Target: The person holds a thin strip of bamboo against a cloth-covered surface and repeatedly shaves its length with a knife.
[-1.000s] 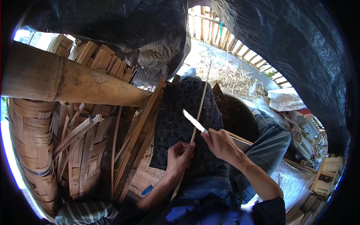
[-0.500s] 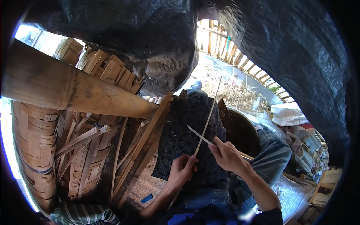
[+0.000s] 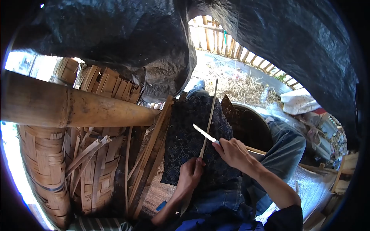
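Note:
My left hand (image 3: 191,171) is closed round the lower part of a thin bamboo strip (image 3: 210,119), which points up and away over my lap. In my right hand (image 3: 233,153) is a knife (image 3: 204,133) with a pale handle end and a bright blade pointing up to the left. The blade lies across the strip; whether it touches cannot be told. Beneath both hands a dark patterned cloth (image 3: 181,142) covers my lap.
At the left, a thick bamboo pole (image 3: 104,109) passes in front of woven bamboo baskets (image 3: 42,165). Bamboo slats (image 3: 150,154) lean beside my left arm. A dark round container (image 3: 252,129) stands to the right of the cloth. Black plastic sheeting (image 3: 300,50) hangs overhead.
The view has shifted slightly. The strip now stands a little more upright, and the knife blade catches more light. Both hands keep their hold.

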`<state>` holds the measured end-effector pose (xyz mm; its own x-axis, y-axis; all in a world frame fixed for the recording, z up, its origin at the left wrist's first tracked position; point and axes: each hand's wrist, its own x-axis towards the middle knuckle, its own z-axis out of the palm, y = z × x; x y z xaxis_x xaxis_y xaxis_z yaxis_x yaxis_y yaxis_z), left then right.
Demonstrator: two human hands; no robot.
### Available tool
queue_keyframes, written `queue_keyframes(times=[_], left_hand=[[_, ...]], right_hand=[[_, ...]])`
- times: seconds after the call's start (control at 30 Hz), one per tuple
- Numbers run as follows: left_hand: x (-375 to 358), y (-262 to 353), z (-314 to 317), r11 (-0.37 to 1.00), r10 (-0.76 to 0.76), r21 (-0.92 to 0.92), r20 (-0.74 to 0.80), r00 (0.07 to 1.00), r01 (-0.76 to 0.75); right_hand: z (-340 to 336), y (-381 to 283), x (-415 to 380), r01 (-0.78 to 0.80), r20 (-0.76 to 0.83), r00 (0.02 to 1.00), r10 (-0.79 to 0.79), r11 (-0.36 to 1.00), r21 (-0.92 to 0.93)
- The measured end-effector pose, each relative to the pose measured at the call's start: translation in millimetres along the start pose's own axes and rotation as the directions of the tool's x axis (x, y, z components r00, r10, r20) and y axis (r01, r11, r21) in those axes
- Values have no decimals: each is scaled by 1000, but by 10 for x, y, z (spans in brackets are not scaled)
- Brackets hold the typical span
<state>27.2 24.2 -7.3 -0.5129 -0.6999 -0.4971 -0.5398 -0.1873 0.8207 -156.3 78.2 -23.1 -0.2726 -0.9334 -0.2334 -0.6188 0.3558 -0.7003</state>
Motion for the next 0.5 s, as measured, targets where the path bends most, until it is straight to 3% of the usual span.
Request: queue_keyframes(times=[0.27, 0.33, 0.4, 0.5], left_hand=[[20, -75, 3, 994, -85, -72, 21, 996, 87], [30, -16, -1, 990, -90, -102, 26, 996, 93], [3, 90, -29, 944, -220, -236, 71, 973, 230], [-21, 116, -39, 949, -211, -227, 67, 975, 220]], right_hand=[[-2, 130, 445, -38, -61, 997, 38, 999, -4], [-34, 154, 523, -16, -44, 999, 15, 1000, -2], [-24, 173, 482, 20, -76, 997, -18, 1000, 21], [43, 187, 255, 85, -59, 995, -81, 993, 76]])
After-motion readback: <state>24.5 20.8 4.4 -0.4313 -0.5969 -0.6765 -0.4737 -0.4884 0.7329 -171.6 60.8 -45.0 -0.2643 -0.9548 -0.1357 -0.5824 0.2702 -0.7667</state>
